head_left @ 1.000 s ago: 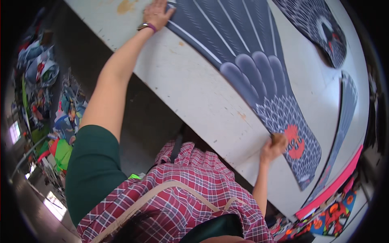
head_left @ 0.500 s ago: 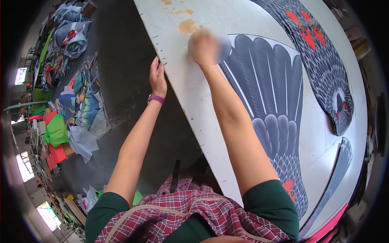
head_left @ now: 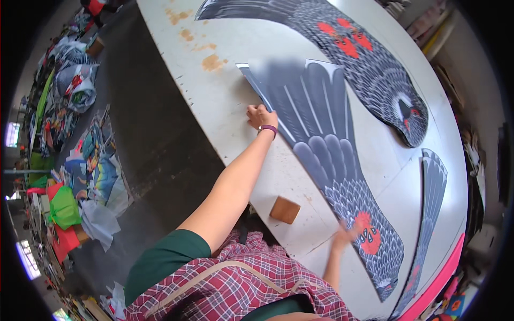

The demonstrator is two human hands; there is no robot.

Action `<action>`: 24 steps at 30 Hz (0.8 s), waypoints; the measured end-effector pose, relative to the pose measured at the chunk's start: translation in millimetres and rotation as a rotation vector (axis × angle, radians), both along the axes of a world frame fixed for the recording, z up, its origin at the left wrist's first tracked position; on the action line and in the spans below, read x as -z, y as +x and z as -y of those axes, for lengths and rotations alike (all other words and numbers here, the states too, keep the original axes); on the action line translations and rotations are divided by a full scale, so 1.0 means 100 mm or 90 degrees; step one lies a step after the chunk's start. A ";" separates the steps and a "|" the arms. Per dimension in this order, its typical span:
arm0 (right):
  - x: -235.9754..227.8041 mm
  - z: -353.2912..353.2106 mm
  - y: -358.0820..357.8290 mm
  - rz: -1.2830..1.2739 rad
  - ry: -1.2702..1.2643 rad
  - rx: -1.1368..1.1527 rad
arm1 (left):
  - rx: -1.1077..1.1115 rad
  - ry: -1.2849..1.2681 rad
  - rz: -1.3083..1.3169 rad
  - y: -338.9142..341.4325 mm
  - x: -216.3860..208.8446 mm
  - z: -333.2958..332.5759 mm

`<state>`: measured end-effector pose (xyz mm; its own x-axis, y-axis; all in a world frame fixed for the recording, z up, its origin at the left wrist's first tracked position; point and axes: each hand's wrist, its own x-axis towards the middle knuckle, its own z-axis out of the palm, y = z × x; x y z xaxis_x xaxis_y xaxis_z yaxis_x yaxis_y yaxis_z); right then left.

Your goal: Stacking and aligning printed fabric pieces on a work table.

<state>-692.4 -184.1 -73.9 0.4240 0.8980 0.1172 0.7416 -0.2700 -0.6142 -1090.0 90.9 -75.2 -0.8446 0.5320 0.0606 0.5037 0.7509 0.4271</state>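
A long fabric piece printed with dark grey feathers and a red patch lies on the white table. At its left edge my left hand is closed, fingers curled on the fabric, and the edge beyond stands slightly raised. The far end of the piece is blurred. Lower down, my right hand is smeared by motion beside the red patch, so its fingers cannot be made out. A brown wooden block sits near the table edge, between my two arms.
Another feather-printed piece with red patches curves across the far right of the table. A narrow grey printed strip lies at the right, near a pink edge. Left of the dark floor, colourful fabric lies in heaps.
My left hand has moved from the table's edge onto the fabric's left edge. My right hand has come back from the far end toward me. The wooden block now shows.
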 end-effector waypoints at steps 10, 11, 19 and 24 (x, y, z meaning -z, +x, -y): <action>0.09 1.48 4.63 -0.061 -0.182 0.809 | 0.118 0.436 0.542 -0.17 -0.73 -0.29; 0.17 1.38 4.68 -0.120 -0.196 0.849 | 0.119 0.433 0.543 -0.23 -0.98 -0.25; -0.28 3.37 7.56 -0.643 0.235 0.866 | 0.202 0.459 0.533 2.24 -1.99 1.64; -1.86 5.79 9.87 -0.906 0.397 0.605 | 0.305 0.334 0.583 4.99 -3.09 2.02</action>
